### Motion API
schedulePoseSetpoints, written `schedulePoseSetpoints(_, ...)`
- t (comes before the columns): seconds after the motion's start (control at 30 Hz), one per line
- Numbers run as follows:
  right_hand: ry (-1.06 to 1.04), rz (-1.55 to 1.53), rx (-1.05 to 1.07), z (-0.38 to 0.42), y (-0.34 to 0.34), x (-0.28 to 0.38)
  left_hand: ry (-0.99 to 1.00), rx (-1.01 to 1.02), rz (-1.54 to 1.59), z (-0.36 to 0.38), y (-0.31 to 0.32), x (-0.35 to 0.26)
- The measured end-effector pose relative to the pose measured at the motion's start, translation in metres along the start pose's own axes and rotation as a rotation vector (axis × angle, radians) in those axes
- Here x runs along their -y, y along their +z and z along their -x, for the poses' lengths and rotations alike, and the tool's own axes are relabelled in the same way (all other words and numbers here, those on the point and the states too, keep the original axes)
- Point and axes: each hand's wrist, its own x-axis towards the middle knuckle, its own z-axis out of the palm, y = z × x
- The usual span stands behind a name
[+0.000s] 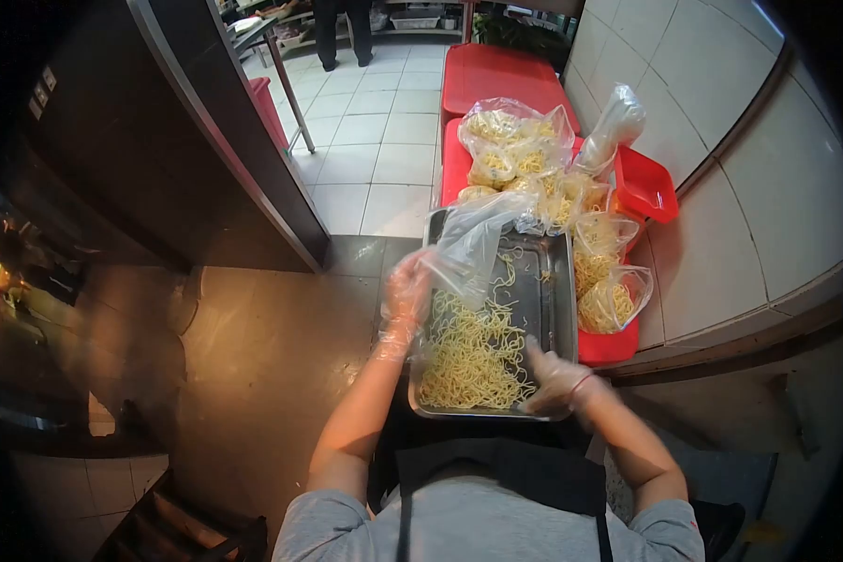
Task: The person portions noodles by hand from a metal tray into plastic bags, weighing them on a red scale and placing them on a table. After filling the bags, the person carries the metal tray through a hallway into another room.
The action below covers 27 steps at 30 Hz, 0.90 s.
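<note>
Loose yellow noodles (pixel 473 361) lie heaped in the near half of a metal tray (pixel 560 300). My left hand (pixel 407 290), in a clear plastic glove, is closed on the edge of a clear plastic bag (pixel 473 244) above the tray's left side. The bag hangs over the noodles and looks unfilled. My right hand (pixel 554 377), also gloved and a little blurred, is at the tray's near right corner beside the noodle heap. Its thumb stands apart from the other fingers, and no object shows in it. A few stray noodles lie farther up the tray.
Several bags of noodles (pixel 525 155) sit on red lids beyond and right of the tray. A roll of plastic bags (pixel 613 126) and a red basket (pixel 644 183) stand near the tiled wall. A dark partition (pixel 206 122) rises at left; a person (pixel 344 28) stands farther back.
</note>
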Motion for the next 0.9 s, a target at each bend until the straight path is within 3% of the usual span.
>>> schedulePoseSetpoints(0.07, 0.012, -0.093, -0.233, -0.045, 0.063, -0.006, -0.108, -0.032, -0.04, 0.011, 0.001, 0.004)
schedulePoseSetpoints(0.1, -0.149, -0.232, -0.42, -0.054, 0.075, 0.004, -0.16, -0.047, -0.059, 0.013, 0.002, 0.005)
schedulePoseSetpoints(0.17, -0.604, -0.153, -0.652, -0.101, 0.095, 0.006, -0.155, -0.059, 0.103, 0.012, 0.0, 0.02)
schedulePoseSetpoints(0.27, -0.409, -0.809, -0.225, -0.085, 0.018, 0.027, -0.174, -0.052, 0.122, 0.009, -0.003, 0.014)
schedulePoseSetpoints(0.3, -0.426, -0.81, -0.415, -0.096, -0.001, 0.019, -0.186, -0.032, 0.055, 0.008, -0.007, 0.016)
schedulePoseSetpoints(0.33, -0.492, -0.621, -0.658, -0.129, -0.011, -0.009, -0.199, -0.012, -0.014, 0.006, -0.01, 0.018)
schedulePoseSetpoints(0.4, -0.352, -0.2, -1.08, -0.165, -0.041, -0.036, -0.181, 0.04, -0.082, 0.006, -0.011, 0.008)
schedulePoseSetpoints(0.5, -0.294, 0.314, -1.159, -0.211, -0.048, -0.052, -0.096, 0.114, -0.022, 0.0, -0.005, 0.016)
schedulePoseSetpoints(0.53, -0.047, 0.472, -0.843, -0.221, -0.043, -0.041, -0.057, 0.136, 0.023, -0.003, -0.004, 0.022)
schedulePoseSetpoints(0.6, -0.111, 0.064, -0.733, -0.22, -0.036, 0.007, 0.047, 0.188, -0.12, -0.011, -0.005, 0.018)
schedulePoseSetpoints(0.63, -0.252, 0.098, -0.699, -0.202, -0.041, 0.03, 0.094, 0.214, -0.193, -0.012, -0.006, 0.017)
schedulePoseSetpoints(0.7, -0.634, 0.024, -0.832, -0.176, -0.029, 0.056, 0.036, 0.201, -0.129, -0.011, -0.007, 0.022)
schedulePoseSetpoints(0.73, -0.879, -0.078, -1.002, -0.167, -0.01, 0.058, 0.014, 0.197, -0.092, -0.012, -0.005, 0.023)
schedulePoseSetpoints(0.8, -0.599, -0.024, -0.401, -0.164, 0.018, 0.051, 0.047, 0.177, -0.137, -0.01, -0.004, 0.016)
schedulePoseSetpoints(0.87, -0.92, -0.254, -0.435, -0.14, 0.039, 0.042, 0.079, 0.168, -0.145, -0.006, -0.004, 0.013)
schedulePoseSetpoints(0.9, -0.922, -0.164, -0.445, -0.126, 0.048, 0.043, 0.098, 0.17, -0.131, -0.003, -0.005, 0.013)
